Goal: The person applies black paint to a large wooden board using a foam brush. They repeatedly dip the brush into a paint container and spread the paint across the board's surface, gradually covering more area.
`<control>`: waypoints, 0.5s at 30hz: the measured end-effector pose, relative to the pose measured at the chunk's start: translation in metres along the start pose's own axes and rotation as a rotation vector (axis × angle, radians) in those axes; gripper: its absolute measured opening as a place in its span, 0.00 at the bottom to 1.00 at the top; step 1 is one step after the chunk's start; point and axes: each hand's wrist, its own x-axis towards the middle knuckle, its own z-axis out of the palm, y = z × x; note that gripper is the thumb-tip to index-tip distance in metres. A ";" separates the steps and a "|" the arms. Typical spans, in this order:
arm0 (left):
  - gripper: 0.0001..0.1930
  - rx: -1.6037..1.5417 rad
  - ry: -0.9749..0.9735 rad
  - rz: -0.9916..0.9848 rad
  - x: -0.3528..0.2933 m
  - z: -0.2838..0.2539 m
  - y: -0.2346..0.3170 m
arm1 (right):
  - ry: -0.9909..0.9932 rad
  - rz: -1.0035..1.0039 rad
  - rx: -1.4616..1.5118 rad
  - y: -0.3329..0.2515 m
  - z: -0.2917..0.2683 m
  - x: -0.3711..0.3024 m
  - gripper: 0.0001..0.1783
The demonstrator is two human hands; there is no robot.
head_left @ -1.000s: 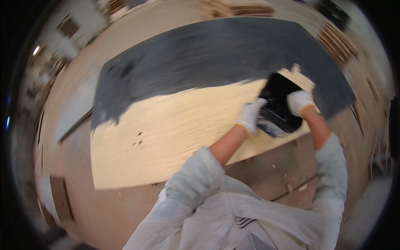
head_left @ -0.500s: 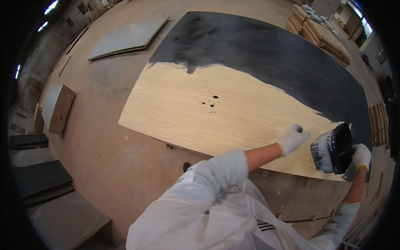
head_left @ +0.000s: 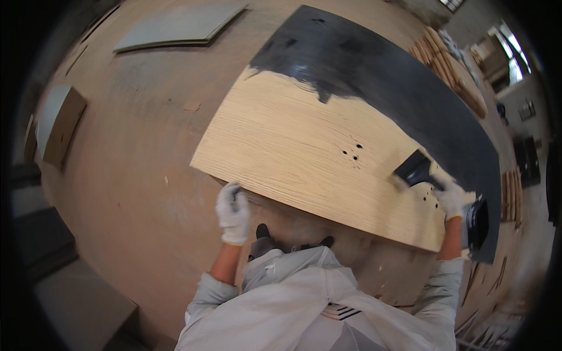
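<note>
A large wood-grain panel (head_left: 281, 140) lies before me, with black paint (head_left: 410, 88) over its far side and right end. My right hand (head_left: 449, 200), in a white glove, is closed round the handle of a wide, black-coated paintbrush (head_left: 414, 168). Its head is over the bare wood beside the paint's edge. Black spots dot the wood near it. Right of that hand, a paint-smeared bucket (head_left: 477, 225) stands on the panel's right end, partly hidden by my wrist. My left hand (head_left: 233, 215), also gloved, is at the panel's near left edge, fingers curled, with a dark patch at the fingertips.
A grey sheet stack (head_left: 181, 26) lies on the floor at far left. A box-like block (head_left: 61, 126) and dark boards (head_left: 44, 234) stand along the left. Wrapped brown bundles (head_left: 448, 70) lie beyond the panel at far right. My feet (head_left: 263, 231) are close to its near edge.
My right hand has moved from the bucket to over the panel, and the brush now shows in it. My left hand has swung left to the near edge. The view has shifted.
</note>
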 end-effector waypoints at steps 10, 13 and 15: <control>0.09 0.206 0.275 -0.667 -0.112 -0.183 -0.126 | -0.403 -0.272 -0.123 -0.284 0.117 0.153 0.36; 0.08 0.265 0.204 -0.829 -0.152 -0.179 -0.131 | -0.403 -0.499 -0.048 -0.353 0.156 0.215 0.36; 0.09 0.272 0.195 -0.885 -0.181 -0.175 -0.135 | -0.429 -0.547 -0.089 -0.421 0.179 0.235 0.36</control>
